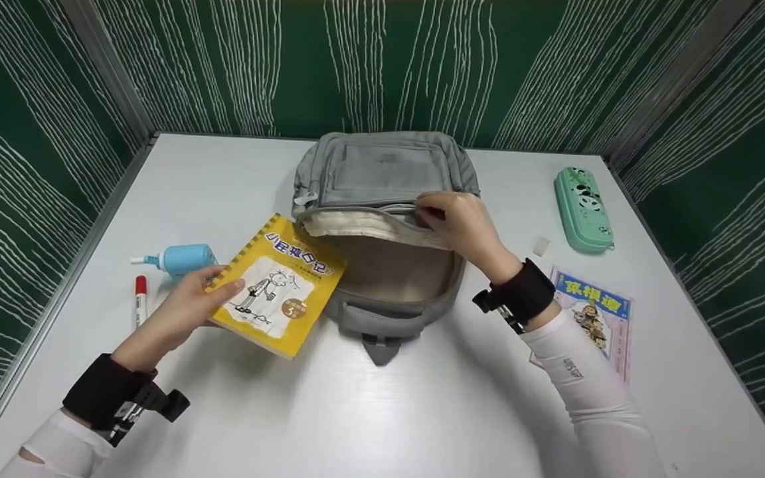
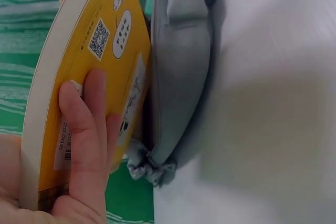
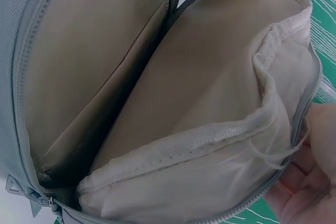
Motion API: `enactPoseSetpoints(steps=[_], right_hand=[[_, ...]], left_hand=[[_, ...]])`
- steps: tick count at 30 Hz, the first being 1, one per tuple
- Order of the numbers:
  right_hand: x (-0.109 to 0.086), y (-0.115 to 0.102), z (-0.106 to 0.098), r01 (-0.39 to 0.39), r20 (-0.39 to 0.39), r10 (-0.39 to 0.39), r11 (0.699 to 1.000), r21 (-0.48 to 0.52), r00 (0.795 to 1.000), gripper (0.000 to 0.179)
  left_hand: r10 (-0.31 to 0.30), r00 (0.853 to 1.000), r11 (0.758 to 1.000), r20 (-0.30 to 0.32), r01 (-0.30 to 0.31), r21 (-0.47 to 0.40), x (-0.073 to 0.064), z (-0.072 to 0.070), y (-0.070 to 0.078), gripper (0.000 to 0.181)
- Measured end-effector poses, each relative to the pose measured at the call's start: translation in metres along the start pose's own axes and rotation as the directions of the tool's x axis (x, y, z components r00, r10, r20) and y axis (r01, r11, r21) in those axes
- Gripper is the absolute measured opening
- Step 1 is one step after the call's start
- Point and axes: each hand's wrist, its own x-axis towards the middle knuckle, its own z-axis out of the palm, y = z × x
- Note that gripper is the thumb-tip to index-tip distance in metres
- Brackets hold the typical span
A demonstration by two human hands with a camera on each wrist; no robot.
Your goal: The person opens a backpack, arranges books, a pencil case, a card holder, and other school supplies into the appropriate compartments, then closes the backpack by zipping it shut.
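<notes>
My left hand [image 1: 186, 302] grips a yellow paperback book [image 1: 283, 285] by its left edge, thumb on the front cover and fingers on the back. The book is tilted, its right side overlapping the opening of a grey backpack [image 1: 389, 166] in the head view. Its back cover [image 2: 118, 35] with a QR code shows in the left wrist view. My right hand [image 1: 459, 222] pinches the zipped edge of the backpack's open flap and holds it up. Inside, the beige lining [image 3: 199, 77] and a pale-edged inner pocket show in the right wrist view.
Left of the book lie a light blue bottle [image 1: 186, 259] and a red-capped marker [image 1: 141, 299]. On the right are a green panda pencil case [image 1: 584, 209], a small whitish eraser-like block [image 1: 541, 246] and a blue-and-pink booklet [image 1: 611, 312], partly behind my right forearm.
</notes>
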Motion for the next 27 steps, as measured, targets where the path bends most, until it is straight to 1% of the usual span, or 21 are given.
enactPoseSetpoints(steps=[2,4,9,11,15,19,23,27], right_hand=[[0.000,0.000,0.000,0.006,0.003,-0.006,1.000,-0.006,1.000,0.009],[-0.001,0.000,0.000,0.009,0.003,-0.009,1.000,-0.010,1.000,0.010],[-0.001,-0.001,-0.001,0.008,-0.004,-0.008,1.000,-0.010,1.000,0.010],[-0.002,-0.002,-0.001,0.012,0.005,-0.012,1.000,-0.007,1.000,0.011],[-0.004,-0.003,-0.001,0.012,0.029,-0.011,1.000,-0.003,1.000,0.011],[-0.005,-0.003,-0.003,0.009,0.019,-0.009,1.000,-0.006,1.000,0.011],[-0.005,-0.002,-0.004,0.021,0.006,-0.020,1.000,-0.015,1.000,0.011],[-0.007,-0.002,-0.003,0.030,0.010,-0.030,0.999,-0.023,0.999,0.011]], left_hand=[[-0.016,0.999,0.999,0.041,0.018,-0.029,0.004,0.007,0.002,0.060],[-0.030,0.997,0.998,0.068,0.034,-0.050,0.010,0.015,0.003,0.060],[-0.042,0.995,0.992,0.090,0.053,-0.119,0.026,0.031,0.007,0.059],[-0.043,0.994,0.987,0.099,0.058,-0.150,0.032,0.037,0.007,0.057],[-0.033,0.993,0.982,0.113,0.054,-0.184,0.042,0.051,0.009,0.055],[-0.024,0.997,0.978,0.075,0.039,-0.206,0.057,0.067,0.015,0.053],[-0.019,1.000,0.969,0.014,0.022,-0.246,0.077,0.082,0.017,0.050],[-0.020,0.999,0.961,-0.048,0.006,-0.275,0.095,0.094,0.017,0.050]])
